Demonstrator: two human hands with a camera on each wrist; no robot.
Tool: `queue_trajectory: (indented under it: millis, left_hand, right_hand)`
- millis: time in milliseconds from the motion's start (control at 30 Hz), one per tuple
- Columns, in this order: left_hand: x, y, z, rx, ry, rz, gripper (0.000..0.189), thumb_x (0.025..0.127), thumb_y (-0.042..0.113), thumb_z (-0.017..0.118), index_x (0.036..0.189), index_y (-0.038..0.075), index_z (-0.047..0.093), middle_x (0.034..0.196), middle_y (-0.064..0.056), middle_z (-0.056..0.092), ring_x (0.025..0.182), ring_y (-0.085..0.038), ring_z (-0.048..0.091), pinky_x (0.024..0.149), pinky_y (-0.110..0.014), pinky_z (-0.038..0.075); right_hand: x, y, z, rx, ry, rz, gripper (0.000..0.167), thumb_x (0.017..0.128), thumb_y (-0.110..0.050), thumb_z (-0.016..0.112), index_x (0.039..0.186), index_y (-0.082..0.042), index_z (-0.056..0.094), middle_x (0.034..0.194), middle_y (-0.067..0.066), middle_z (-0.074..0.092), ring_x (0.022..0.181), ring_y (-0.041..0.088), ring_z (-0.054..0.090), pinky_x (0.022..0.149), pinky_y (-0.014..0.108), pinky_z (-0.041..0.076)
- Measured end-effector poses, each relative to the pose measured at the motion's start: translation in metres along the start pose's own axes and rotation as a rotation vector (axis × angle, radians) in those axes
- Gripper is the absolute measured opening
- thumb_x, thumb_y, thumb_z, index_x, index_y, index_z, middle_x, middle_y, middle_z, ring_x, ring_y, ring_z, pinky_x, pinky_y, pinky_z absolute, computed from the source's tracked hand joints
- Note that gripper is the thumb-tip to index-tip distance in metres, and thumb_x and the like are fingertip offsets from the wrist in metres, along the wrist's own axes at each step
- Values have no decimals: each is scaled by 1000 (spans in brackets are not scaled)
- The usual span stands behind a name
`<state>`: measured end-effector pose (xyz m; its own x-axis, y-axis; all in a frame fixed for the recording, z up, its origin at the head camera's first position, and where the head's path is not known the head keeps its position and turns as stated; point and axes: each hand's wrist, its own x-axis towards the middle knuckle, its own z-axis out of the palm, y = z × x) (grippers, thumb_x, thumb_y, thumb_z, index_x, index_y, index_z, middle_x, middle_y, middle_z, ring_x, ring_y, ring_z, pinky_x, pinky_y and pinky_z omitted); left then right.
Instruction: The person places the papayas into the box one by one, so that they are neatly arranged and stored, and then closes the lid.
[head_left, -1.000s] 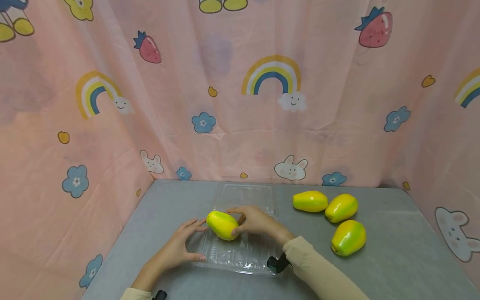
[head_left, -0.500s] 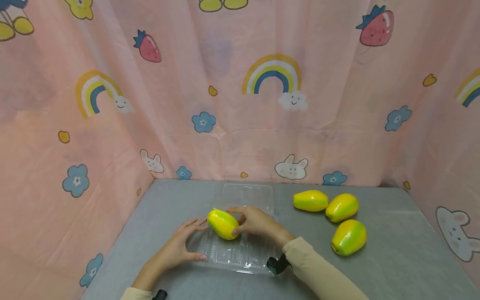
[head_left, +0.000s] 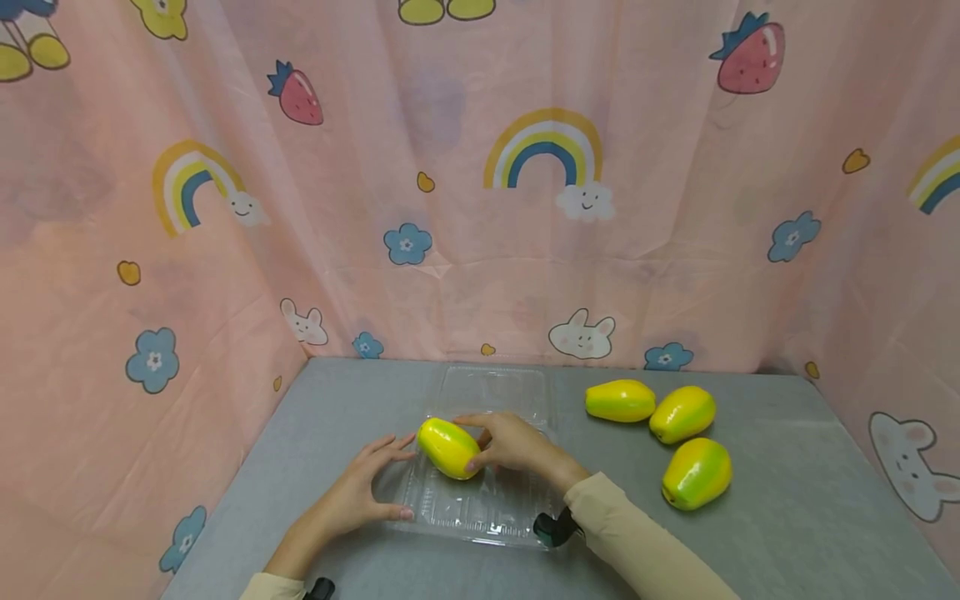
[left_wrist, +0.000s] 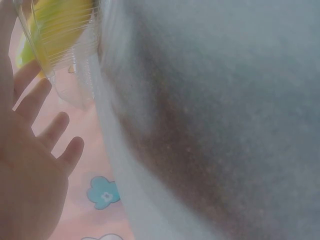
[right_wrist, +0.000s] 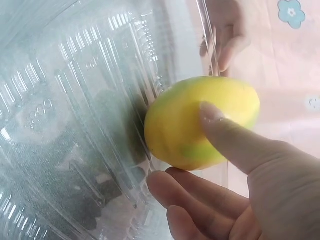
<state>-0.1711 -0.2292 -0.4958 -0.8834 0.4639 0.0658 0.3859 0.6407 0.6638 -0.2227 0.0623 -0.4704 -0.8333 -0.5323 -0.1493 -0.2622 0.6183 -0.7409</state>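
Observation:
My right hand grips a yellow-green papaya between thumb and fingers. The papaya lies tilted over the left part of a clear plastic clamshell box, whose lid is folded back towards the curtain. In the right wrist view, the thumb presses the upper side of the fruit while the other fingers curve beneath it. My left hand is spread at the box's left side, thumb near the front corner and fingertips close to the papaya's end. The left wrist view shows its relaxed fingers by the ridged wall.
Three more papayas lie on the grey table to the right: one at the back, one beside it and one nearer. A pink patterned curtain closes off the back and both sides.
The papaya has shifted very slightly to the right and turned a little in my right hand. My left hand and the box have stayed in place.

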Motion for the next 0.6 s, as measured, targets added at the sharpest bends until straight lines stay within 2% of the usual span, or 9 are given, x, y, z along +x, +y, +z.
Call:
queue_trajectory:
  millis: [267,600]
  left_hand:
    - [0,0,-1,10,-10,-29,83,66,46,89,138,21,56,161,4,36,151,-38,24,111,-74,28]
    - [0,-1,0,20,-10,-20,84,66,47,88,139,21,56,161,4,36,151,-40,25,111,-73,28]
  right_hand:
    - [-2,0,-1,-26,4,-28,74,80,-29,81,146,-31,48,116,13,73,63,26,68,57,25,53]
    - [-3,-1,-1,-33,-8,-10,76,79,-31,83,146,-33,48,123,13,70,70,19,70,62,25,56]
